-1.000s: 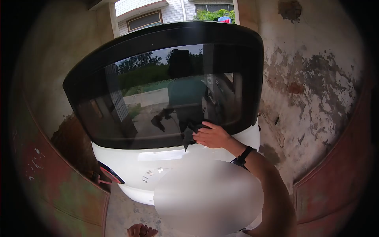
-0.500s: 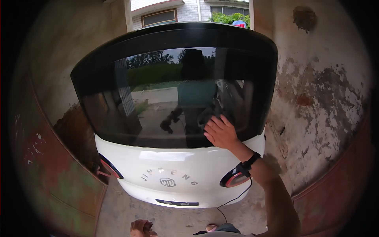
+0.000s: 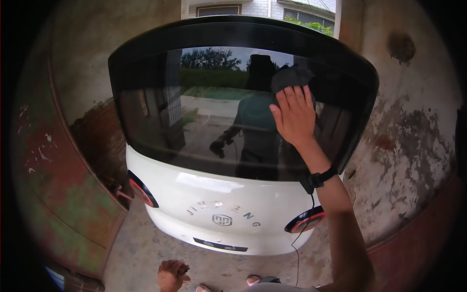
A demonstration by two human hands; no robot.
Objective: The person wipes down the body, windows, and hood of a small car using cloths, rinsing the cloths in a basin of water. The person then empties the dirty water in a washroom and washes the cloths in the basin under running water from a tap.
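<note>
Cloth (image 3: 292,77) partly hidden under right hand (image 3: 295,117), fingers (image 3: 299,99) slightly apart; left hand (image 3: 171,276) curled, grip unclear.

rounded white car (image 3: 224,192) sits between a red-green metal door (image 3: 63,194) (left) and a patchy plaster wall (image 3: 413,126) (right). dark cloth (image 3: 292,78) on its wide glass rear window (image 3: 209,126), right hand (image 3: 296,117) on that, left hand (image 3: 172,275) lower left.

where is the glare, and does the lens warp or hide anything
Head view, glare: a pale patch shines on the white tailgate, and a dark silhouette is reflected in the rear window; head view, contrast: the dark cloth under the right hand partly merges with the glass; head view, lens: wide-angle distortion bows lines, and the corners go black.
</note>
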